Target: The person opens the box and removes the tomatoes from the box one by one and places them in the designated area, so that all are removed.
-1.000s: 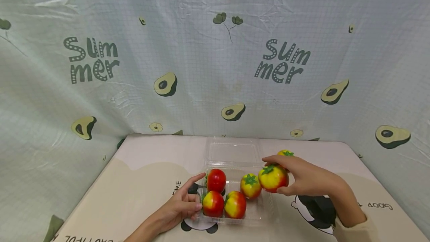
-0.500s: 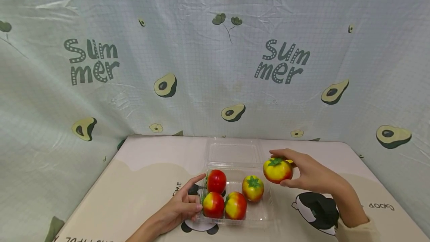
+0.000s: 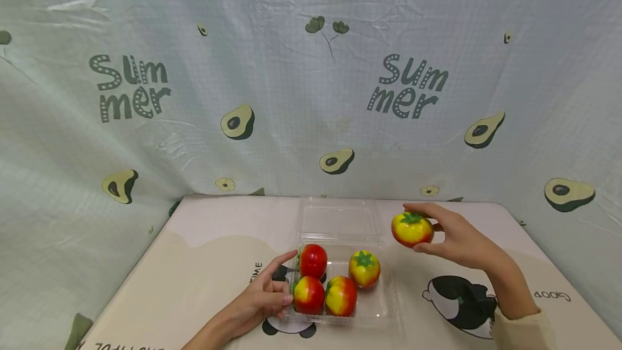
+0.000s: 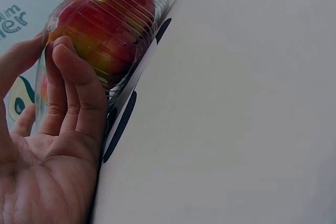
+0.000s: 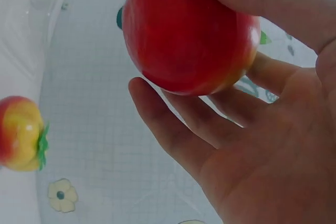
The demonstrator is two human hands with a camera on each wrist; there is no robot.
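Observation:
My right hand (image 3: 459,239) holds a red-and-yellow toy tomato (image 3: 411,229) with a green leafy top, right of a clear plastic box. In the right wrist view this tomato (image 5: 191,32) sits between thumb and fingers, its red underside showing. My left hand (image 3: 259,298) pinches the left side of the box (image 3: 374,311). Inside lie a red tomato (image 3: 313,261) at the back left, two red-and-yellow ones, a front left tomato (image 3: 309,295) and a front middle tomato (image 3: 341,296), and a right tomato (image 3: 364,269), leafy top up. The left wrist view shows my left fingers against the box wall.
The box's clear lid (image 3: 337,219) lies opened back on the table (image 3: 209,263). Another tomato (image 5: 21,132) stands on the table in the right wrist view, hidden in the head view. A printed curtain (image 3: 282,96) hangs behind the table.
My right hand has carried its tomato away from the box, back and to the right. The right tomato in the box has shifted slightly. My left hand has stayed in place.

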